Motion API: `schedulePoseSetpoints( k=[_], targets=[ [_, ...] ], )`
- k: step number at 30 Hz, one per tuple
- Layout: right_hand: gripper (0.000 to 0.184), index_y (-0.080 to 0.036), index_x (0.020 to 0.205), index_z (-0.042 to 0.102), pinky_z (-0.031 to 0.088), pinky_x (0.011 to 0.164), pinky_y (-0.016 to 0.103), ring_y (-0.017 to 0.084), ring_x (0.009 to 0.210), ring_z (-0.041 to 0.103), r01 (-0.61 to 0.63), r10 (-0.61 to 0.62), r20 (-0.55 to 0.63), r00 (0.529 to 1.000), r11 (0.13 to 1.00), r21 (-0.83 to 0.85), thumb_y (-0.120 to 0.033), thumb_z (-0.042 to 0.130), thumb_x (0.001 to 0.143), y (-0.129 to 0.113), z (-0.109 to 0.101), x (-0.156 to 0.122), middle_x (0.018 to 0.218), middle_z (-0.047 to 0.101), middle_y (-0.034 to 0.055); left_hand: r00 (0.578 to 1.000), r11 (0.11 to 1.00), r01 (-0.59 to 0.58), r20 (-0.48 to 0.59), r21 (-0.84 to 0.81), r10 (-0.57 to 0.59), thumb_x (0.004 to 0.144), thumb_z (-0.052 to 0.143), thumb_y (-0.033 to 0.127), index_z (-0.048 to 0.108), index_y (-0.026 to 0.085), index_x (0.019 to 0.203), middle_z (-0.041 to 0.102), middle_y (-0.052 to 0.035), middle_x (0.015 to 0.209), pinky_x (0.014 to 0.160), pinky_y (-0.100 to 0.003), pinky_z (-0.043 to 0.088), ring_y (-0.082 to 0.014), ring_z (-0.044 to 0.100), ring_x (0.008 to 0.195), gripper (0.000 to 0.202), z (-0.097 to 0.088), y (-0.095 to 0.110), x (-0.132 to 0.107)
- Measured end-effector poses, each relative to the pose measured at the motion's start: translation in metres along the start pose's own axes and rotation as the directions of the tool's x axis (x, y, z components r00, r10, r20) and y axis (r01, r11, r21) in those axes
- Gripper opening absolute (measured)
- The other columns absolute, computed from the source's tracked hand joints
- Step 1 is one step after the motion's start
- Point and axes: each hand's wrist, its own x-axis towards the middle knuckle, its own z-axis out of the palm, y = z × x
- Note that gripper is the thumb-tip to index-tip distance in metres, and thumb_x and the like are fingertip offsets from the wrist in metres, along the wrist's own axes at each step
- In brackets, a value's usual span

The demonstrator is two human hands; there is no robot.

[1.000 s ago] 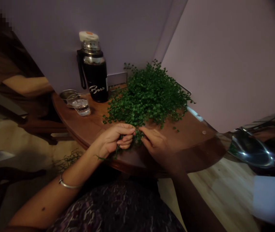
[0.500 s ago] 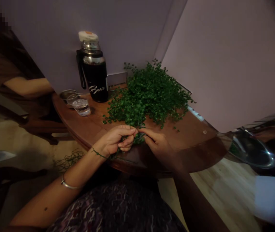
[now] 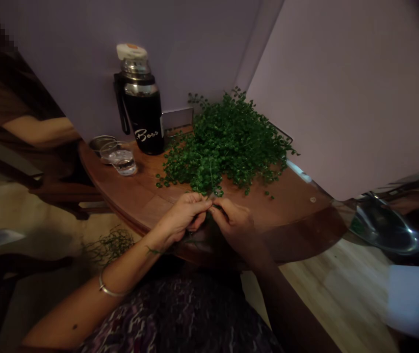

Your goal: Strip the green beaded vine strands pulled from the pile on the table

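Right hand (image 3: 236,220) closer to left hand (image 3: 187,213), fingers (image 3: 227,205) pinched on stem (image 3: 153,251), table (image 3: 286,213) edge beneath, room rightward

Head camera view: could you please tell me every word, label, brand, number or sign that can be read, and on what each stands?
"Boss": white script on the tall black flask with a steel neck.
The pale strip at the flask's right edge: too small to read.
No other text can be read.

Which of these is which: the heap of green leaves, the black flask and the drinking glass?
Heap of green leaves (image 3: 229,142): head view, middle of the leafy mass.
Black flask (image 3: 142,110): head view, front of its dark body.
Drinking glass (image 3: 124,163): head view, its clear side.
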Motion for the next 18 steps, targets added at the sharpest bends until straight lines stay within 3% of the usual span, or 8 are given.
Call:
schedulePoseSetpoints(
  k=[9,13,16,18],
  targets=[
    [0.016,-0.018,0.077,0.059,0.038,0.062,0.022,0.012,0.064,0.056,-0.036,0.044,-0.089,0.995,0.994,0.099,-0.024,0.045,0.085,0.007,0.001,0.002,0.069,0.061,0.0011,0.982,0.987,-0.121,-0.132,0.108,0.135,0.071,0.058,0.027,0.040,0.016,0.050,0.038,0.0064,0.030,0.039,-0.020,0.017,-0.0036,0.027,0.032,0.030,0.005,-0.005,0.000],
    [0.015,-0.017,0.074,0.060,0.037,0.055,0.020,0.010,0.056,0.051,-0.133,0.174,-0.153,0.973,0.960,0.245,-0.026,0.050,0.082,0.007,0.007,0.001,0.061,0.056,-0.0017,0.974,0.987,-0.148,-0.167,0.062,0.156,0.067,0.059,0.025,0.040,0.016,0.052,0.037,0.0079,0.035,0.038,-0.020,0.014,-0.0028,0.026,0.031,0.026,0.013,-0.006,-0.001],
    [0.012,-0.018,0.074,0.061,0.036,0.050,0.020,0.009,0.053,0.047,-0.249,0.350,-0.269,0.897,0.905,0.346,-0.027,0.053,0.077,0.019,-0.002,0.002,0.058,0.051,-0.0031,0.974,0.990,-0.124,-0.181,0.065,0.134,0.068,0.059,0.025,0.042,0.016,0.054,0.037,0.0079,0.035,0.037,-0.020,0.013,-0.0028,0.025,0.031,0.024,0.011,-0.004,-0.006],
    [0.009,-0.018,0.075,0.059,0.032,0.044,0.018,0.008,0.050,0.043,-0.290,0.511,-0.400,0.760,0.819,0.495,-0.026,0.056,0.074,0.031,-0.017,0.003,0.056,0.048,-0.0041,0.964,0.989,-0.106,-0.235,0.099,0.127,0.070,0.058,0.024,0.042,0.015,0.053,0.037,0.0073,0.032,0.038,-0.019,0.014,-0.0028,0.025,0.031,0.024,0.003,0.000,-0.011]
  ],
)
